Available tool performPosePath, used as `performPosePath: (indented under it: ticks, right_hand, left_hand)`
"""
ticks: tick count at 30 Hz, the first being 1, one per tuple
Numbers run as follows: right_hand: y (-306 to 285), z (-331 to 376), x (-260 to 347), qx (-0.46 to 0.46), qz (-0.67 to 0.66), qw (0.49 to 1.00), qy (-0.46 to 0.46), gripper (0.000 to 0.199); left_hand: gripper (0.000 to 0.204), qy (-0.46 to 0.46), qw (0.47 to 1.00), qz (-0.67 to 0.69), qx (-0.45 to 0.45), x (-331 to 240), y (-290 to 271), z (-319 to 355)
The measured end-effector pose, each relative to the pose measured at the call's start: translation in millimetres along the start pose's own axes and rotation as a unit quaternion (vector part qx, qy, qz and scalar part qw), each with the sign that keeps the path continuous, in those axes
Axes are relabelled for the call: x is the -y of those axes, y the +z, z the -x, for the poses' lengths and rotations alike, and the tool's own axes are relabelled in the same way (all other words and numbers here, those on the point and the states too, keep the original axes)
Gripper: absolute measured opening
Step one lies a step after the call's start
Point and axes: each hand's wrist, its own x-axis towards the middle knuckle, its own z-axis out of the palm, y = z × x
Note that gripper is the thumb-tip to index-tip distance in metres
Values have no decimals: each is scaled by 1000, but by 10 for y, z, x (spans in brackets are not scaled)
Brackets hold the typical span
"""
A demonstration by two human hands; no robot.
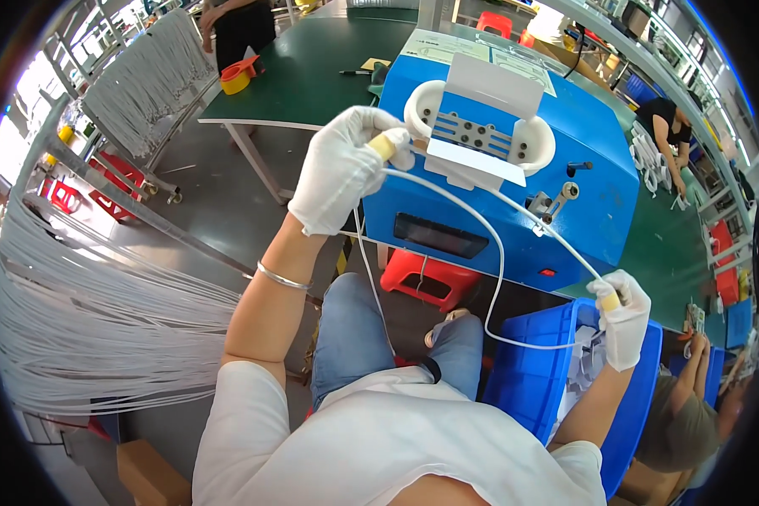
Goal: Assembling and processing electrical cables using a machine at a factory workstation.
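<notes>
Left hand: my left hand (341, 169), in a white knit glove, is curled tight around one end of the white cable (481, 228), pinching it under a yellow finger cot (383, 146) so the smooth jacket does not slip.
Right hand: my right hand (622, 320), gloved the same way, is closed on the other end of the cable, low and out to my right, just above the blue bin (531, 371).
Cable: it is thin, round and glossy white; it runs from my left hand across the face of the blue machine (599, 169), with a slack loop hanging down between my hands in front of my knees.
Why held so: I judge that I keep the two ends apart so the length stays untangled, with the left end raised to the white winding fixture (481, 126).
Machine: a boxy painted metal housing, bright blue, with two rounded white cups on either side of a slotted blue plate, a white flap over it and a dark panel below.
Worktop: the green worktop (312, 67) carries the machine; its surface looks matt and flat.
Bin: hard blue plastic, ribbed at the rim, holding white pieces that I cannot make out.
Rack: a metal rack (93, 219) at my left is hung with many white cables (84, 329) in dense straight strands.
Stool: a red plastic stool (422, 278) stands under the machine.
Others: a person (670, 135) bends over the worktop far to the right.
</notes>
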Motion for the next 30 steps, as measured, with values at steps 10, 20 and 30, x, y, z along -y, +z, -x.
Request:
performPosePath:
  ticks: [10,20,30]
  right_hand:
    - [-24,-249,-93,-48,32,991,-117,10]
    - [-474,-199,2,-70,129,987,-63,9]
    - [-798,-1283,-35,-147,179,953,-194,17]
  left_hand:
    - [16,-43,998,-2,-46,13,107,-127]
    - [8,151,970,-153,-113,227,224,-73]
    - [39,145,968,-168,-114,302,85,62]
